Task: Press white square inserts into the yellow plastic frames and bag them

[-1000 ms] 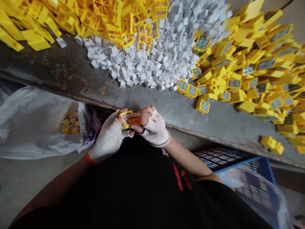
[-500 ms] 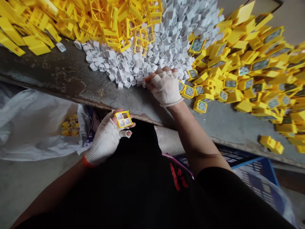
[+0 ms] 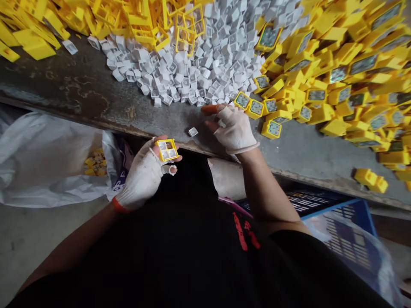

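My left hand [image 3: 146,167], in a white fingerless glove with an orange cuff, grips a small yellow frame [image 3: 174,146] in front of my body. Three of the frame's four compartments hold white square caps; the upper right one shows an open gap. My right hand [image 3: 233,126], gloved the same way, is over the metal table with index finger and thumb apart and nothing visible between them. Left of its thumb, a single white square cap [image 3: 192,131] lies by the table's front edge. Just beyond the fingers spreads a heap of similar white caps [image 3: 192,77].
Yellow open frames [image 3: 128,21] are piled at the back left. Yellow blocks with grey patterned faces [image 3: 321,85] cover the table's right side. A white sack [image 3: 54,158] with yellow pieces inside stands below left; a blue crate [image 3: 348,231] with clear plastic sits below right.
My right hand has drawn back from the white heap toward the table's front edge, and its fingers have opened. One white cap now lies apart from the heap. My left hand keeps its hold.
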Action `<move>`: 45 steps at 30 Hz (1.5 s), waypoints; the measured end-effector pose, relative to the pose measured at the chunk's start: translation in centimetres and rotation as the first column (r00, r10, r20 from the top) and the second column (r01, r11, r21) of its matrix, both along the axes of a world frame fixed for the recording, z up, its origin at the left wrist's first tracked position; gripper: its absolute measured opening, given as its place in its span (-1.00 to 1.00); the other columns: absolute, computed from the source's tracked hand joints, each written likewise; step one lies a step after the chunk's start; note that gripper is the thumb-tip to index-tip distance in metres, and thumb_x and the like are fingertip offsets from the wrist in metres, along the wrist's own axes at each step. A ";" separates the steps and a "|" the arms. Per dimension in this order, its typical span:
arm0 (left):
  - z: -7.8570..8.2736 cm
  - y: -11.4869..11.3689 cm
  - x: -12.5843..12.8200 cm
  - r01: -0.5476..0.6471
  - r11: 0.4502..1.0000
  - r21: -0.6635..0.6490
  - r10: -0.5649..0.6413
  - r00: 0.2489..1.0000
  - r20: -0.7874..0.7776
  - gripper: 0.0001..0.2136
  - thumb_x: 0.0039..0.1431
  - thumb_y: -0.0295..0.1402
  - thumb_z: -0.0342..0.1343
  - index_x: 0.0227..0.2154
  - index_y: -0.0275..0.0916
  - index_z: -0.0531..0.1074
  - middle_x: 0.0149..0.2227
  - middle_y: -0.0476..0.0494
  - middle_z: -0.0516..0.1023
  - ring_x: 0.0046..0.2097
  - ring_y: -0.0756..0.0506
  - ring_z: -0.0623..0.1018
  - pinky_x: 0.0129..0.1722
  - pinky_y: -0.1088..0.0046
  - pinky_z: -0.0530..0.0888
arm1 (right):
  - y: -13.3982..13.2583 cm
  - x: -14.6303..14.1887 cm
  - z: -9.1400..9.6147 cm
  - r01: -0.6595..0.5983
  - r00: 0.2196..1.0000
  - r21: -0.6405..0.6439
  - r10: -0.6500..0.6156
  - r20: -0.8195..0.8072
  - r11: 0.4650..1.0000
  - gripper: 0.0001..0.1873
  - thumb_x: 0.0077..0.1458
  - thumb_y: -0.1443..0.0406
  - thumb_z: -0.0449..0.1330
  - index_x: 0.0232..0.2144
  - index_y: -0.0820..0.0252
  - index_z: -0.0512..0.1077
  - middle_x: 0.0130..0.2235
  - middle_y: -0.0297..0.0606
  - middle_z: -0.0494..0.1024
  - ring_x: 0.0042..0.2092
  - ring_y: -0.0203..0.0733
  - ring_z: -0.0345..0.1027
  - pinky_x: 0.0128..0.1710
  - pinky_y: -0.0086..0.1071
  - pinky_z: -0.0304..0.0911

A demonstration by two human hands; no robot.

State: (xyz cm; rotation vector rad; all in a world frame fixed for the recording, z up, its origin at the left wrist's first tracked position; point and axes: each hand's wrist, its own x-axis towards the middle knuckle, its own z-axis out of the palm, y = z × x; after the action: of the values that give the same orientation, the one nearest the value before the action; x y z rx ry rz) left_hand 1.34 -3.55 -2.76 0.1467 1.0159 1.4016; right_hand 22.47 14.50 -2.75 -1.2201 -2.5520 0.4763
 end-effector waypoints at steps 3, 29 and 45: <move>-0.1 0.0 0.1 -0.002 1.000 -0.014 0.002 1.000 0.025 -0.77 0.35 -0.22 0.50 -0.04 -0.14 0.67 -0.09 -0.18 0.81 -0.23 -0.19 0.77 -0.39 0.42 0.58 | -0.4 0.0 -0.6 -0.151 0.988 0.031 0.150 0.046 0.988 -0.64 0.41 0.25 0.31 0.18 0.04 0.70 0.17 -0.07 0.80 0.18 0.17 0.60 0.28 0.05 0.41; 1.5 1.2 1.1 0.095 0.987 -0.128 -0.086 0.993 0.075 -0.88 0.40 -0.54 0.23 -0.16 -0.23 0.63 -0.22 -0.23 0.81 -0.35 -0.21 0.79 -0.50 0.40 0.65 | 0.5 3.8 3.9 0.162 0.978 0.156 -0.180 0.107 0.974 -0.66 0.60 0.17 0.21 0.21 0.07 0.70 0.24 0.01 0.76 0.36 0.25 0.56 0.46 0.25 0.38; 1.5 0.5 0.8 0.067 0.998 -0.007 -0.067 0.997 0.044 -0.79 0.18 -0.40 0.57 -0.15 -0.15 0.72 -0.21 -0.14 0.83 -0.27 -0.25 0.82 -0.45 0.37 0.69 | 3.9 7.2 1.7 0.097 0.941 -0.267 -0.176 -0.290 0.959 -0.24 0.17 0.10 0.53 0.36 0.04 0.51 0.18 -0.10 0.73 0.08 0.06 0.69 0.18 0.00 0.66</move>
State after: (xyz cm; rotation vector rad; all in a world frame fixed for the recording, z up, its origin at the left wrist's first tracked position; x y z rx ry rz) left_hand 2.18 -3.00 -1.23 0.1420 0.9721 1.3337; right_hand 29.62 18.39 -1.07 -1.2772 -2.1722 0.9031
